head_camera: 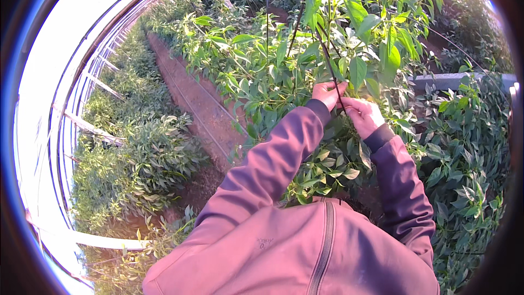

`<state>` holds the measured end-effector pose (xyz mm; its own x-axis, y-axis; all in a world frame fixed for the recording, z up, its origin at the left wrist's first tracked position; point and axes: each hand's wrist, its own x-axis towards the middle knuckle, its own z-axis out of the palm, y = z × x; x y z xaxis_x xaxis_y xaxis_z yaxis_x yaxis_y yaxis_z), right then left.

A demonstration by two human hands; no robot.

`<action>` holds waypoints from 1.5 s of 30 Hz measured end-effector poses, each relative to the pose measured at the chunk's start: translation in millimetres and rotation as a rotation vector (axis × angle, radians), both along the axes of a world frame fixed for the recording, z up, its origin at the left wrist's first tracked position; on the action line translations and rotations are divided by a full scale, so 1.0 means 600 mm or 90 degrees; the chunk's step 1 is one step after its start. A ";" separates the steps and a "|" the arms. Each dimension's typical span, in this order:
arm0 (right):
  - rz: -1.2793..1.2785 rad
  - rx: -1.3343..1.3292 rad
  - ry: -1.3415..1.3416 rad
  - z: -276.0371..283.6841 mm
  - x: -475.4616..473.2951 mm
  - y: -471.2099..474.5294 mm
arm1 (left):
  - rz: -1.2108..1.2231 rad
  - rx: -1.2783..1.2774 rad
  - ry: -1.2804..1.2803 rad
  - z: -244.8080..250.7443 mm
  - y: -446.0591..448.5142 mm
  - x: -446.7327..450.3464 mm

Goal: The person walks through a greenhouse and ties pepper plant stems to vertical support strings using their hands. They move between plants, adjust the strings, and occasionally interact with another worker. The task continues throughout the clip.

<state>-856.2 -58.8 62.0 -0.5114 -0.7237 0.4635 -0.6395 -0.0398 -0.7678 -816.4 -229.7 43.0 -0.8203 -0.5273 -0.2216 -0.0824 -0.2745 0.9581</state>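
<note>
A thin dark cord [328,59] runs down through the leafy plant [356,16] before me to my two hands. Level with its lower part, my left hand [327,94] has its thumb and fingers pinched together by the cord. Just to the right and slightly lower, my right hand [362,115] has bent fingers close beside the cord's lower end. The two hands nearly touch at the fingertips. What exactly lies between the fingers is too small to tell. Green leaves surround both hands, and dark foliage lies beneath them.
A bare soil path [184,90] with thin lines along it runs between plant rows at the left. Dense plants [466,164] stand at the right, below a pale beam [458,81]. A curved greenhouse frame [92,55] arches at the far left. Wires cross the upper right.
</note>
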 end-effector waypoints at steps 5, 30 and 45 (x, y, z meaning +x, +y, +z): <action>-0.147 0.026 -0.023 0.013 -0.033 0.005 | -0.075 -0.015 -0.075 0.016 0.000 0.011; 0.246 0.037 -0.331 -0.043 -0.148 -0.067 | -0.215 -0.304 0.094 0.026 -0.041 0.087; 0.015 -0.188 -0.365 -0.081 -0.121 0.064 | -0.153 -0.219 0.114 0.037 -0.068 0.170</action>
